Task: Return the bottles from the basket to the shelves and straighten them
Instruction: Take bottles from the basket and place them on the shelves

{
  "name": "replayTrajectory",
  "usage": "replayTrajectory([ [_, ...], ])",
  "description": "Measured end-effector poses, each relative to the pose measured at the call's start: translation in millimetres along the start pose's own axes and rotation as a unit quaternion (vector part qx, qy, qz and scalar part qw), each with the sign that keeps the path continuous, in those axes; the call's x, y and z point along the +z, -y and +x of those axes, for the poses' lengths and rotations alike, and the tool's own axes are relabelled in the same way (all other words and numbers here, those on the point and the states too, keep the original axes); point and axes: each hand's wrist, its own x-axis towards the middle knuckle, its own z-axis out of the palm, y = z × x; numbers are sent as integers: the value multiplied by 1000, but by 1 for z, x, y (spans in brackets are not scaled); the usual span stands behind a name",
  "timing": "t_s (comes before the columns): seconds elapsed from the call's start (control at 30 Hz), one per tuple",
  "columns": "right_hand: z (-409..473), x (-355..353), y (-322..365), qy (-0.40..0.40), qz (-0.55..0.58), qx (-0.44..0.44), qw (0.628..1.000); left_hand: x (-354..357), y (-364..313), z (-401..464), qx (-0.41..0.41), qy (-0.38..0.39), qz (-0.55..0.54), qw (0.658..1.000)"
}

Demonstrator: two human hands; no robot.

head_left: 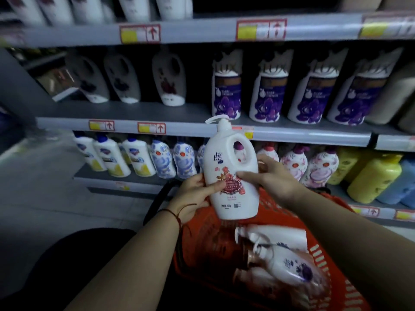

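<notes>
A white pump bottle with a red flower label and a handle hole is held upright above the orange basket, in front of the bottom shelf. My left hand grips its lower left side, thumb across the label. My right hand holds its right side with thumb in front and fingers behind. In the basket lie a white bottle and a white bottle with a blue flower print, both on their sides, with more bottles partly hidden under them.
The middle shelf carries white bottles at left and purple-flowered Lux bottles at right. The bottom shelf holds blue-capped, blue-patterned, pink-flowered and yellow bottles. Grey floor lies to the left.
</notes>
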Motion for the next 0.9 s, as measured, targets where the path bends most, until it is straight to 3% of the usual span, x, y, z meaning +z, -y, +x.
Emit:
replayTrajectory([
  [0.13,11,23,18,69,-55,-41,995,-22,-24,-2,38,-54,-31,997],
  [0.3,42,59,41,39,-43,-41,997,-60,-51,6,64,-92,-27,993],
  [0.57,134,114,76,8,11,-44,999,-140,-110,66,123,-14,10,992],
  [0.9,251,158,100,-34,48,-89,994,-204,-155,171,196,-34,-1,980],
])
